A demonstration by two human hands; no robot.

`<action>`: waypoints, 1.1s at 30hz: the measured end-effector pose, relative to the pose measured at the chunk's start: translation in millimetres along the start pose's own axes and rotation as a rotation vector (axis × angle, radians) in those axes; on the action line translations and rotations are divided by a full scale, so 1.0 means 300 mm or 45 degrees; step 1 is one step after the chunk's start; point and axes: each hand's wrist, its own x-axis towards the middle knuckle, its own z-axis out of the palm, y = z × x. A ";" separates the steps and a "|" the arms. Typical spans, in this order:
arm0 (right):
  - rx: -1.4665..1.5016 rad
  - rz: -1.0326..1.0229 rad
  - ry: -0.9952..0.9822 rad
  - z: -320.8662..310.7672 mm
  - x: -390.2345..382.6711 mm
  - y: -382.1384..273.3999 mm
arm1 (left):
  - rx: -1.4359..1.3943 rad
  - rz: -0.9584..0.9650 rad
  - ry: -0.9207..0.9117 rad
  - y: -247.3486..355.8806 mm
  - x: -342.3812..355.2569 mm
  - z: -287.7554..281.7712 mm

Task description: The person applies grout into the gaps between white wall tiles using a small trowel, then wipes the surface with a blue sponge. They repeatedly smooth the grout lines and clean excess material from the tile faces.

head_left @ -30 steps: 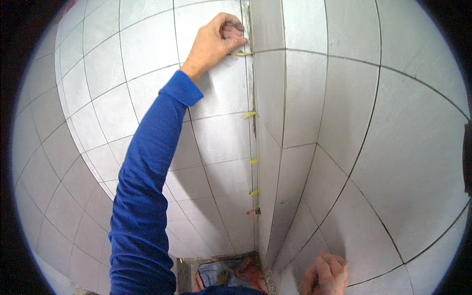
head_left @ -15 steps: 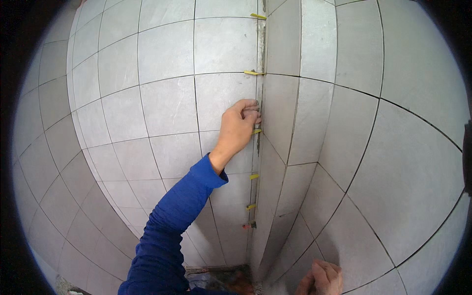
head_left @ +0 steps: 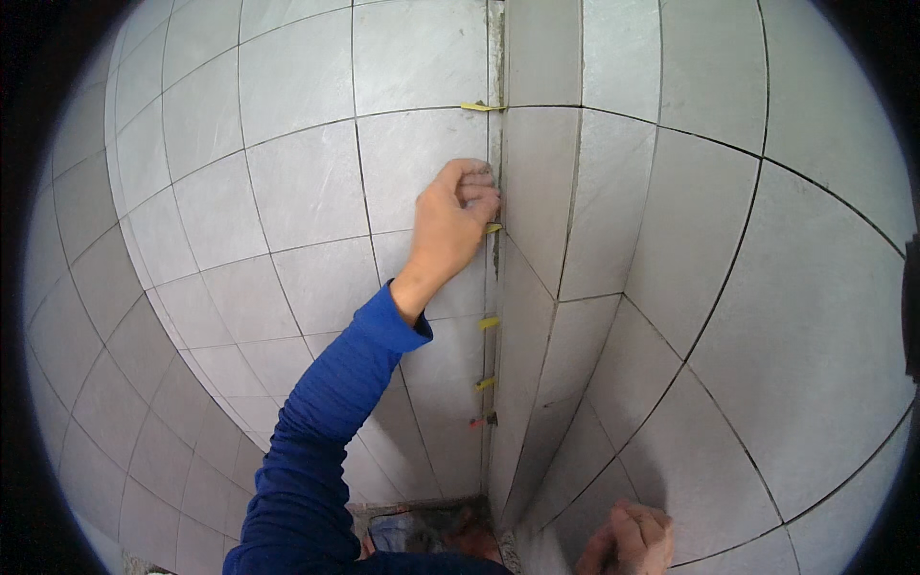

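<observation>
The half-curled bare left hand (head_left: 454,213) is at the grey tiled wall's (head_left: 307,192) rough vertical edge, beside a small yellow strip (head_left: 494,228). An adjoining grey tiled face (head_left: 543,57) limits room rightward; open tile lies left. The bare right hand (head_left: 634,539) is loosely curled; whether either grips anything, I cannot tell.

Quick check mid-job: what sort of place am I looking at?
Probably an unfinished tiled room, possibly a bathroom. Light grey wall tiles meet at a corner, yellow tabs, likely tile spacers, sit along it, and a rough, unfilled-looking strip shows there.
</observation>
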 end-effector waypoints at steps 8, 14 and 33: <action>0.005 -0.038 -0.020 -0.006 0.008 0.007 | -0.073 -0.174 -0.003 -0.076 -0.297 0.061; 0.017 -0.053 -0.032 -0.008 0.011 0.007 | -0.184 -0.164 0.066 -0.159 -0.304 0.112; -0.012 -0.073 -0.014 -0.001 0.019 0.007 | -0.141 -0.076 0.322 -0.143 -0.283 0.034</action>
